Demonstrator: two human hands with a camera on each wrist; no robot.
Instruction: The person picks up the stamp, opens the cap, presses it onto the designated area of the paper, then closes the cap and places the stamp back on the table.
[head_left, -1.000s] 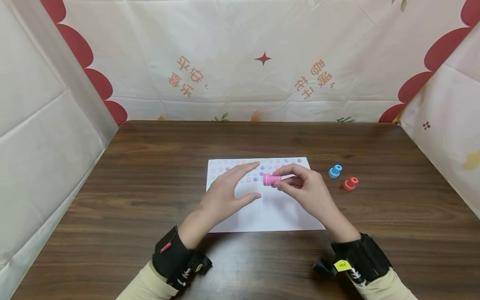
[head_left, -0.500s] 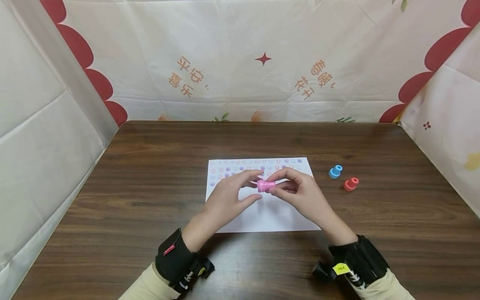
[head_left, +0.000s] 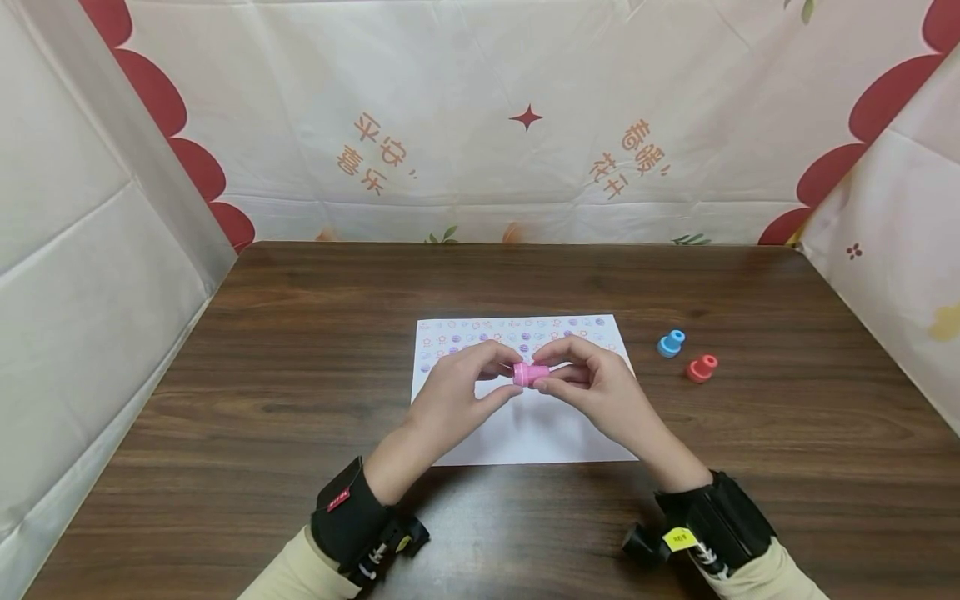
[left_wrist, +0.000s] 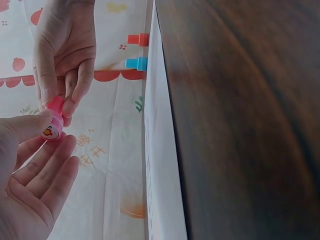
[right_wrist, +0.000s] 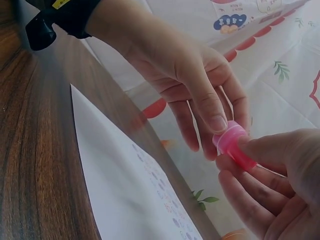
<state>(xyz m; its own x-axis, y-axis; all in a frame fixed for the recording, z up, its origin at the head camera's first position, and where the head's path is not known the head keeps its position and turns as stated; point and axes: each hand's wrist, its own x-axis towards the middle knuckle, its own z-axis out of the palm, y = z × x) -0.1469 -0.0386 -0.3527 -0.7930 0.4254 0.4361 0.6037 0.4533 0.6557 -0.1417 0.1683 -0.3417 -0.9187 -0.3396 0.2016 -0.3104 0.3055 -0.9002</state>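
A small pink stamp (head_left: 531,374) is held level above the sheet of paper (head_left: 536,433), between both hands. My left hand (head_left: 448,390) pinches its wide end with thumb and fingertips. The narrow handle is pinched by my right hand (head_left: 606,385), from the other side. A round end label with a small flower picture (left_wrist: 49,132) shows in the left wrist view. The right wrist view has the stamp (right_wrist: 235,145) between the two thumbs, above the paper's level. Rows of small coloured prints cover the paper's far part, some hidden behind the hands.
To the right of the paper, a blue stamp (head_left: 671,343) and a red stamp (head_left: 702,368) stand on the brown wooden table (head_left: 225,392). Patterned white cloth (head_left: 465,167) hangs behind the table and at both sides.
My right hand has brought the pink stamp slightly nearer and down. My left hand, earlier spread beside it, has closed its thumb and fingers on the wide end.
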